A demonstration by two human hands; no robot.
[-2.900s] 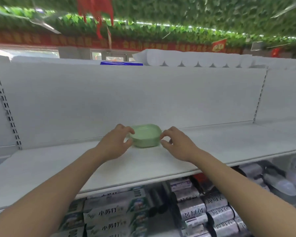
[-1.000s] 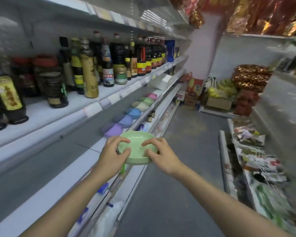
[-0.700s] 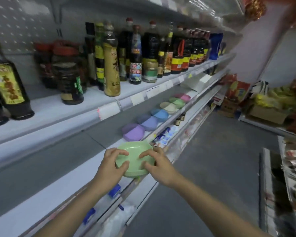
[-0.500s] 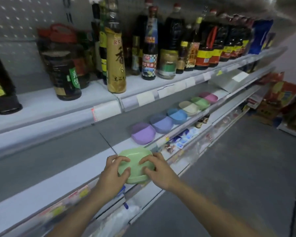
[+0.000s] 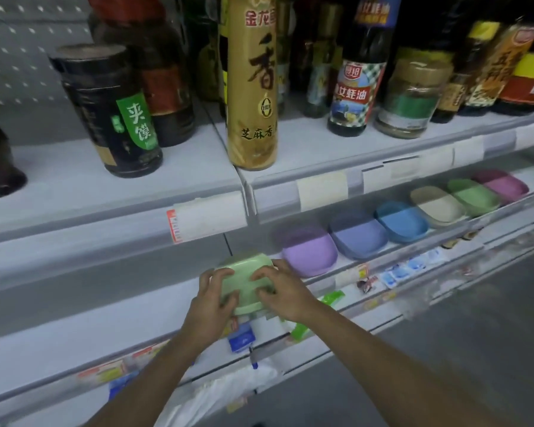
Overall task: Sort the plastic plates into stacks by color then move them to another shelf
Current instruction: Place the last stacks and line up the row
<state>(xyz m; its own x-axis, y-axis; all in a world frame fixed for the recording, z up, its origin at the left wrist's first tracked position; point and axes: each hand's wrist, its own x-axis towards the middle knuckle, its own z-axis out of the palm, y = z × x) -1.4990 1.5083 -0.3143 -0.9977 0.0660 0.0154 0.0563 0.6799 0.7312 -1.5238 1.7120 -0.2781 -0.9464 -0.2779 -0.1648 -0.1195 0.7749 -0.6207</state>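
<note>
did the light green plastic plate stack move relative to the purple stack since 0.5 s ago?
Cannot tell. The light green plastic plate stack, gripped by left hand and right hand, sits left of the purple plate stack as before; the camera moved.

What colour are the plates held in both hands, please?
Light green plates, clearest in the head view.

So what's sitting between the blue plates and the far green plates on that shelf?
A stack of cream plates lies between the blue plates and far green plates, in the head view.

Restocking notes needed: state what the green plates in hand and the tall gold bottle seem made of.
Green plates: likely plastic, matte pastel, with thin moulded rims; both hands grip the stack. Gold bottle: cannot tell glass from plastic; a glossy gold printed label wraps it.
</note>
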